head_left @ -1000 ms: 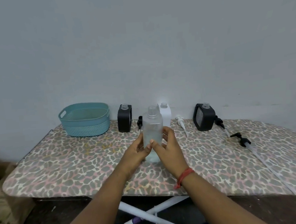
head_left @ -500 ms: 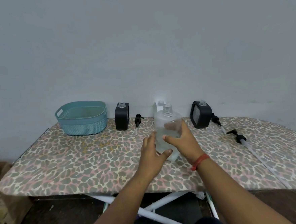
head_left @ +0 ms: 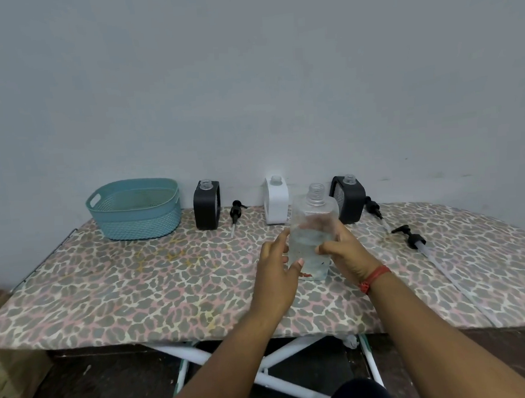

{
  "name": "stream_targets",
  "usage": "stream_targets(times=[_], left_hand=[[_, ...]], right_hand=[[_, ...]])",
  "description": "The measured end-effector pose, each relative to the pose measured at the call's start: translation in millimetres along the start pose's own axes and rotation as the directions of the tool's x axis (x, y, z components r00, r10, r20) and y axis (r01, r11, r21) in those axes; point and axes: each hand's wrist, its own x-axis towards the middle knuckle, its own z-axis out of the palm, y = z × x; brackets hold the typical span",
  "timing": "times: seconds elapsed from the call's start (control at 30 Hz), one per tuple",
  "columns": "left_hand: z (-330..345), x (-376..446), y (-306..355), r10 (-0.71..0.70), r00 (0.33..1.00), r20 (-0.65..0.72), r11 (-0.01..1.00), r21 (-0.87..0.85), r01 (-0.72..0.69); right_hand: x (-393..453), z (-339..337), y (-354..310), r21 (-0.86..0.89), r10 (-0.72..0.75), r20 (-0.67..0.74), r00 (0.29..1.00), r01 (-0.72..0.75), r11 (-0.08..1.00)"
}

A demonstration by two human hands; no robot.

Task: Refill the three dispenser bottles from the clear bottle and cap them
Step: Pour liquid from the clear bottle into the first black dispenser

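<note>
Clear bottle held upright over the ironing board

The uncapped clear bottle point(head_left: 315, 232) is gripped by the right hand point(head_left: 344, 250) wrapped around it; the left hand point(head_left: 275, 269), fingers loosely spread, touches its side, above the leopard-print board point(head_left: 136, 285), before three open dispensers.

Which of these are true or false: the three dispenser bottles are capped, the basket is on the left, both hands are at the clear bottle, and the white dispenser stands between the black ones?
1. The three dispenser bottles are capped. False: the left black dispenser, white dispenser and right black dispenser have open necks.
2. The teal basket sits at the left. True.
3. The left hand and right hand are at the clear bottle. True.
4. The white dispenser stands between the black ones. True.
5. The clear bottle is capped. False: open neck.
</note>
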Motion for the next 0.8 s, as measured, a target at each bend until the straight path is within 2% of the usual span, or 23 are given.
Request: stream_targets(times=[0.2,0.33,0.4,0.5,0.57,0.6,0.7,0.8], left_hand=[[-11.7,2.7,-3.1,-0.009,1.0,0.023,0.999,0.043,0.008],[-26.7,6.4,-8.7,-0.026,0.999,-0.031,0.998,0.054,0.027],[-35.7,7.9,-12.8,-0.044,0.997,-0.062,0.998,0.052,0.047],[-50.8,10.2,-19.5,-0.053,0.991,-0.12,0.995,0.075,0.062],[-62.8,11.8,-25.4,-0.058,0.984,-0.17,0.991,0.111,0.078],[-69.5,13.3,-28.8,-0.063,0.979,-0.196,0.987,0.135,0.091],[-91.0,20.5,-39.3,-0.099,0.958,-0.27,0.969,0.194,0.155],[-114.6,34.8,-48.0,-0.139,0.939,-0.315,0.956,0.206,0.21]], right_hand=[[-9.0,-3.2,8.6,0.0,-0.029,-0.023,0.999,0.029,1.0],[-26.4,-4.9,8.2,-0.011,-0.126,-0.179,0.976,0.126,0.992],[-38.6,-0.3,7.0,-0.099,-0.199,-0.327,0.924,0.176,0.979],[-56.5,19.2,2.2,-0.328,-0.376,-0.519,0.768,0.228,0.917],[-65.8,40.6,-1.6,-0.52,-0.536,-0.467,0.703,0.271,0.81],[-68.4,53.5,-2.3,-0.587,-0.587,-0.383,0.713,0.304,0.751],[-65.9,93.0,2.6,-0.679,-0.56,-0.096,0.823,0.357,0.641],[-50.8,122.3,11.8,-0.69,-0.446,0.02,0.895,0.335,0.641]])
